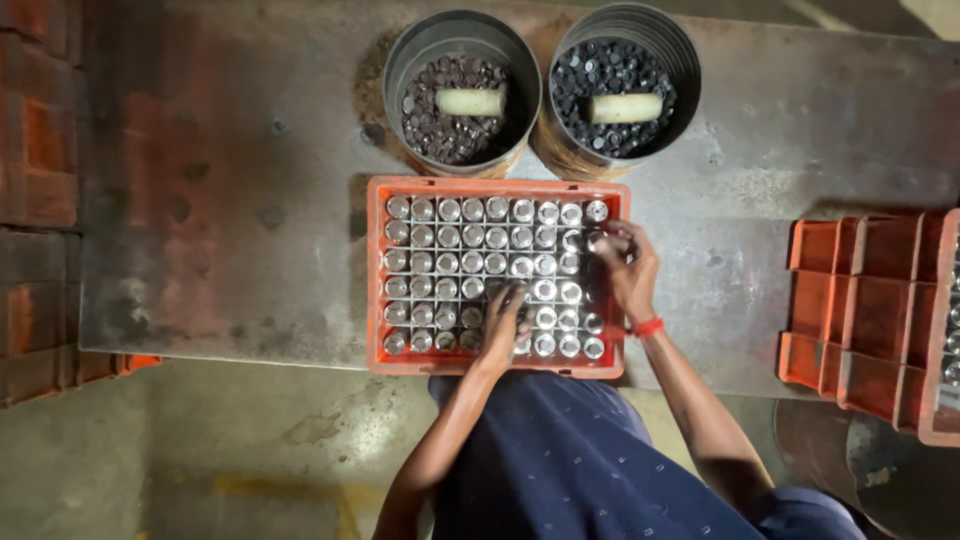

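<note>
Worn steel table (250,200), stained with rust, over a concrete floor (200,450). Stack of orange crates (860,320) at the right edge. 2 round metal buckets (462,90) at the far side, each full of small dark parts with 1 pale roller on top. Orange tray (497,277) near the front edge, its grid filled with shiny metal cups (448,236). Left hand (503,325) low in the tray, fingers curled onto a cup. Right hand (626,262) at the tray's right columns, fingers bent around cups; grip unclear.
</note>
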The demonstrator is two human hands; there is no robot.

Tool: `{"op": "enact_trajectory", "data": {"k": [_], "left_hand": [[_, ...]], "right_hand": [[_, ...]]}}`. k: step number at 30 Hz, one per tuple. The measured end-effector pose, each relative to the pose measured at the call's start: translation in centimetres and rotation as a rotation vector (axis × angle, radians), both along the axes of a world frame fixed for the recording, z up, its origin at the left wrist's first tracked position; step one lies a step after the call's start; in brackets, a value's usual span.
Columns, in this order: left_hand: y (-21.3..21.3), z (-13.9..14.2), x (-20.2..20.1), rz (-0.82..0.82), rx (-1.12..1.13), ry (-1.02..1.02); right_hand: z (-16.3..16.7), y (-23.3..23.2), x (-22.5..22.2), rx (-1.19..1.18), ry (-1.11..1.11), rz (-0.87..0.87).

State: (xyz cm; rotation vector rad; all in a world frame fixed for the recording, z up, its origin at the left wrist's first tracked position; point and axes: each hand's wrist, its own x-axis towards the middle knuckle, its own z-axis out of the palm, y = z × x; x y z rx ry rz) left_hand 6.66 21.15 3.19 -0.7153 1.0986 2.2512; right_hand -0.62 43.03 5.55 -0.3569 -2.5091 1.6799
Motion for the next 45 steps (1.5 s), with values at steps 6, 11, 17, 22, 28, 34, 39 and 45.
{"op": "enact_trajectory", "data": {"k": [6,11,17,22,28,34,39,45], "left_hand": [[-1.4,-1.5,0.5,0.115,0.001,-0.097],[-1.5,-1.8,1.3,0.19,0.006,-0.132],[-0.1,0.5,1.5,0.439,0.097,-0.038],[5.3,6.1,2.8,0.32,-0.519,0.522],[7.4,12.6,8.4,0.425,-1.04,0.937],[1.3,12.3,14.1,0.825,-1.021,0.503],[-4.8,8.7,14.7,0.792,-1.109,0.288],[-13.5,6.8,10.0,0.744,-1.086,0.35]], "right_hand": [[1.7,0.8,-5.9,0.656,0.278,0.121],[1.7,-0.1,-8.2,0.621,0.137,-0.077],[1.6,-0.9,-1.3,-0.144,-0.015,-0.173],[0.5,-5.7,7.8,-1.503,-0.735,-0.055],[0.9,-6.3,8.9,-2.109,-0.865,0.216],[5.8,-5.6,0.0,-1.804,-0.494,-0.032],[9.7,-11.1,-14.2,-1.093,0.014,0.324],[11.2,-17.9,-24.6,0.205,0.409,0.516]]}}
